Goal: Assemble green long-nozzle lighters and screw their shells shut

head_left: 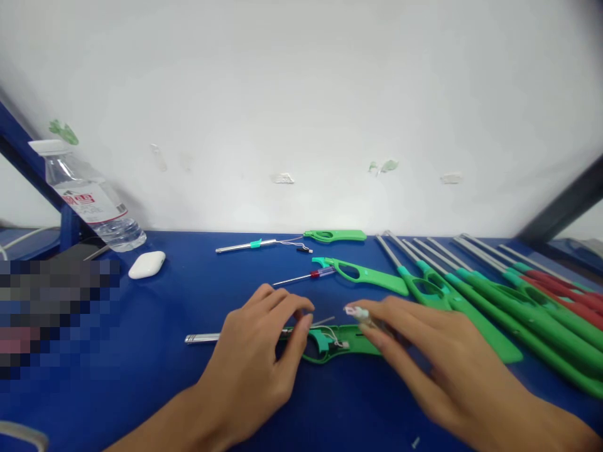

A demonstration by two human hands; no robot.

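You are seeing a smooth plastic handle, a shiny metal tube and a glossy plastic bottle.

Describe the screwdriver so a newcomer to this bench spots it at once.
Across the blue table, just beyond the left hand, lies the screwdriver, its thin metal shaft pointing left and its handle end beside a green casing. No neighbour shares its red and purplish see-through handle.

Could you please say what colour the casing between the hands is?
The casing is green, as the head view shows.
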